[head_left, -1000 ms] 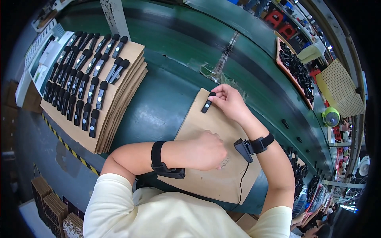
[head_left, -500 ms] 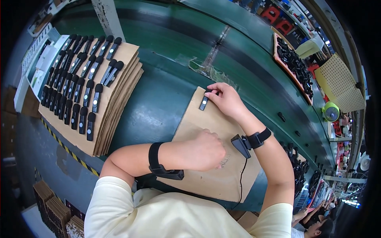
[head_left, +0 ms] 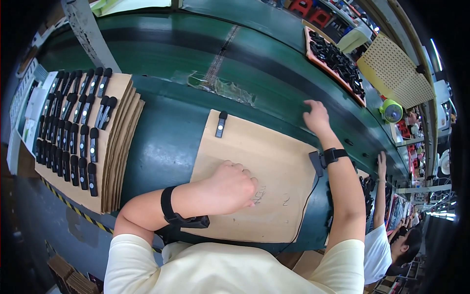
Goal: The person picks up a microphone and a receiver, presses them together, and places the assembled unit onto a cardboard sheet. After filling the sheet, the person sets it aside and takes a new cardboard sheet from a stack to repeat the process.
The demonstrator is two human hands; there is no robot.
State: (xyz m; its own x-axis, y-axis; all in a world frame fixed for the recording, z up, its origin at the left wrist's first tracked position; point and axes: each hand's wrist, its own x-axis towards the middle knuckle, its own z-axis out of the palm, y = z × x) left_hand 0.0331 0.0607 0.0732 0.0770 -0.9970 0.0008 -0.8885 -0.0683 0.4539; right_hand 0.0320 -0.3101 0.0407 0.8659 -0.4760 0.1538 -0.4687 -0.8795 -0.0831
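Observation:
A small black microphone with a rounded dark head and a pale round spot [head_left: 220,125] lies at the far left corner of a brown cardboard sheet [head_left: 264,142]. My left hand [head_left: 231,188] is curled into a fist over the middle of that sheet; its palm side is hidden, so I cannot see whether anything is in it. Beyond the sheet's far right corner, my right hand [head_left: 317,116] reaches over the green conveyor belt [head_left: 279,73]. Its thumb and forefinger are apart with nothing visible between them.
Rows of similar microphones lie on a cardboard stack [head_left: 117,152] at the left. An orange-rimmed tray [head_left: 335,76] of black pieces stands at the far right, near a green fan [head_left: 391,111]. A co-worker's arm [head_left: 380,191] reaches toward the belt at the right. Loose black pieces [head_left: 348,142] dot the belt.
My right hand has let go of the microphone and moved right, out over the belt. The microphone stays on the sheet. My left fist remains over the sheet; the whole view has shifted.

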